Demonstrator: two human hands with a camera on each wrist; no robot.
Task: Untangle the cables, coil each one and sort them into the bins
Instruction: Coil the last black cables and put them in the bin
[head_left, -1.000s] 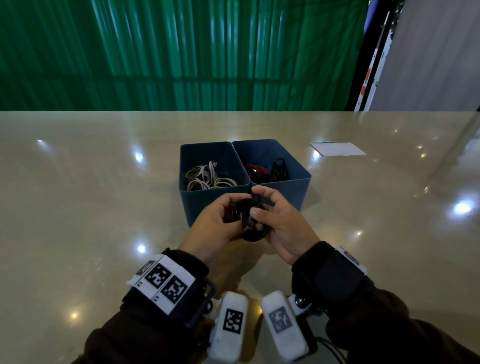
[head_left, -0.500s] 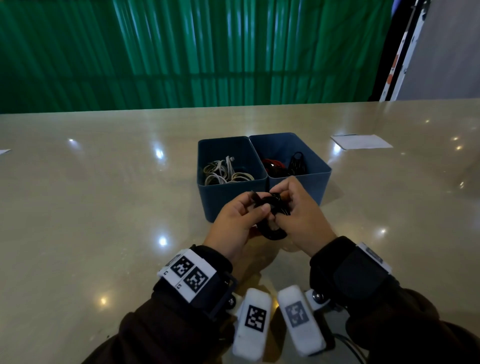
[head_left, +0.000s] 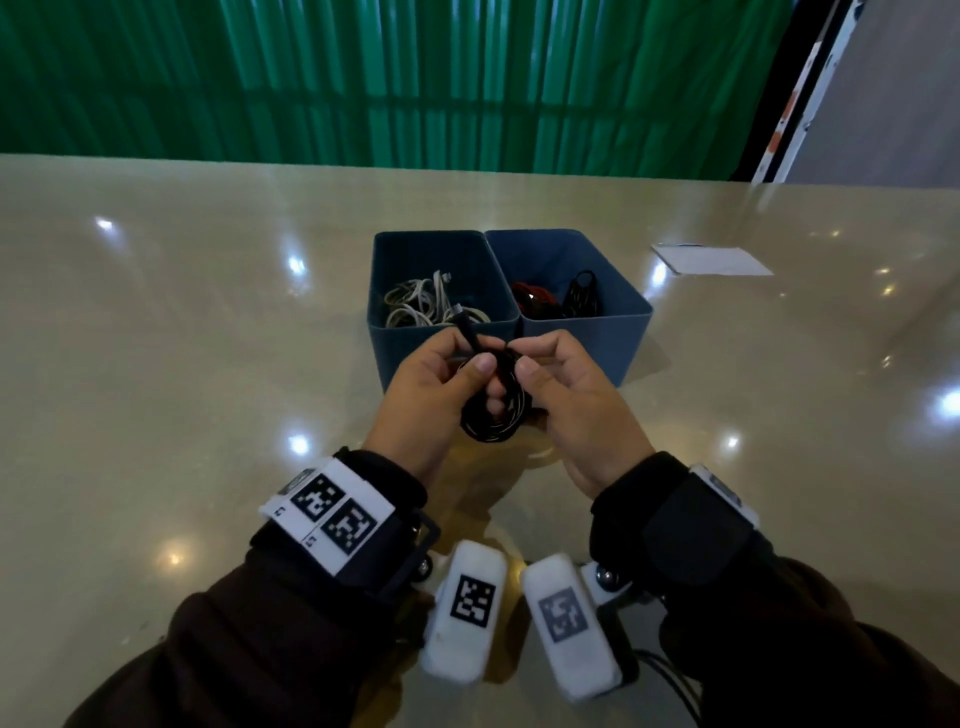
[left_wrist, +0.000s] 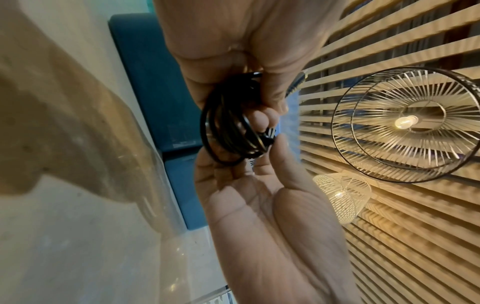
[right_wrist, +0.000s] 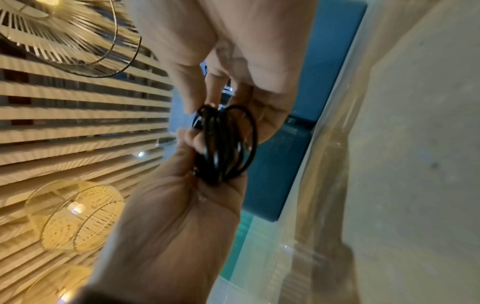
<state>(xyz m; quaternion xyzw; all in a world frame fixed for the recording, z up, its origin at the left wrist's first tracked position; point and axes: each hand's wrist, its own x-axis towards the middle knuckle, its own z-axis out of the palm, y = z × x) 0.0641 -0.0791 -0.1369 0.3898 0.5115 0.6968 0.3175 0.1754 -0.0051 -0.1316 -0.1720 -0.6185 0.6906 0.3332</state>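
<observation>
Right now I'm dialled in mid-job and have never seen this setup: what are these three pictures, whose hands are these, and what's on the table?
No machine here: a person works bare-handed, with cameras strapped on. The wide picture comes from a head camera looking down; the other two come from wrist cameras looking along each palm, so they show the ceiling lamps too. The left hand and right hand together hold a coiled black cable, fingers curled round it, one plug end sticking up. On the beige table stand two blue bins side by side: the left bin holds white cables, the right bin holds a red cable and a black bundle. A white sheet lies further right.
</observation>
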